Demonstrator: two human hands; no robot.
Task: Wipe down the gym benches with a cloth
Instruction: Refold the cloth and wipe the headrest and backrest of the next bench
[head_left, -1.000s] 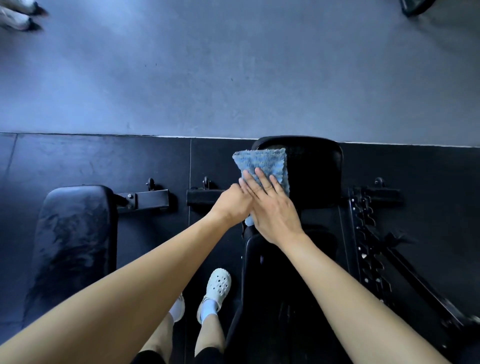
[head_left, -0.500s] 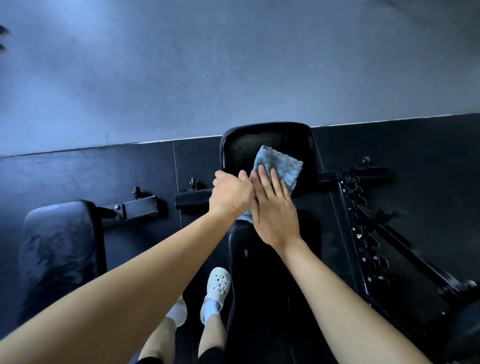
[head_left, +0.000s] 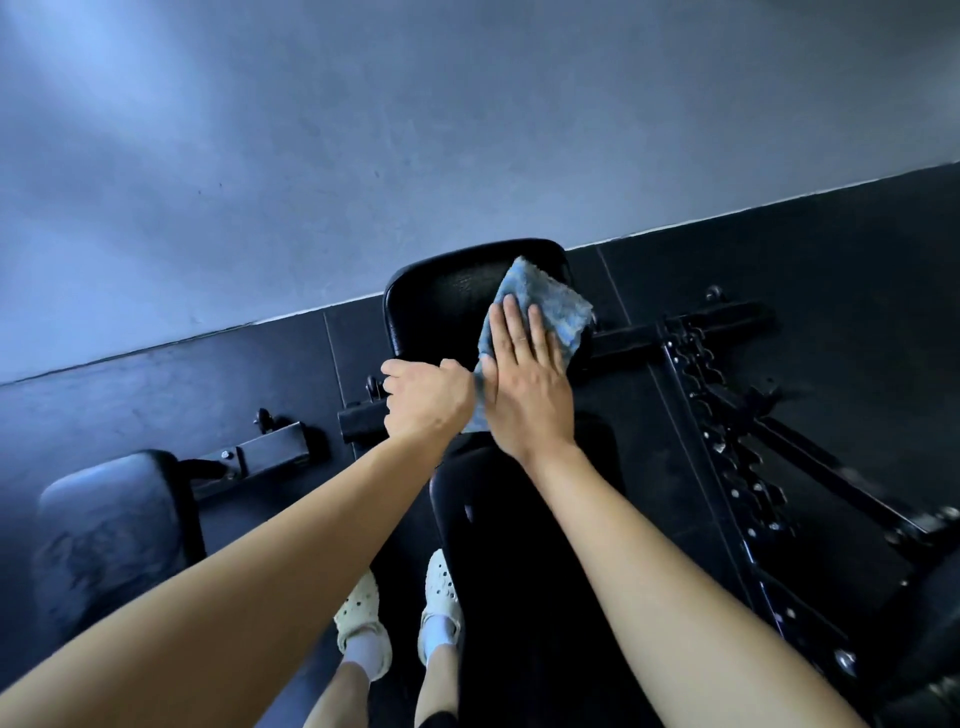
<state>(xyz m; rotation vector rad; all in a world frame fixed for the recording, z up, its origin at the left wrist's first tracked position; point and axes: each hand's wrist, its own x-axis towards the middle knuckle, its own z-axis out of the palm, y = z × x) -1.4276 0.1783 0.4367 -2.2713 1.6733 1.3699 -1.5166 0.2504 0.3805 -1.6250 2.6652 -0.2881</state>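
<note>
The right hand (head_left: 524, 384) lies flat on a blue-grey cloth (head_left: 553, 306), fingers straight and close together, and it presses the cloth on the black padded bench (head_left: 441, 296). The cloth sits on the far right part of this pad, and one corner of it reaches over the right edge. The left hand (head_left: 428, 397) is just beside the right one and touches it, with its fingers curled into a fist at the near left edge of the cloth (if it pinches the cloth or the edge of the pad, I cannot tell). A second bench (head_left: 109, 525), also black, stands well apart on the left. On the right of the first bench there is a black metal frame (head_left: 727, 441) with a row of holes. Both benches stand on a black mat (head_left: 156, 384), and beyond it the floor (head_left: 363, 130) is grey. Below the arms, two pale shoes (head_left: 358, 613) with holes show on the mat, beside the bench.
</note>
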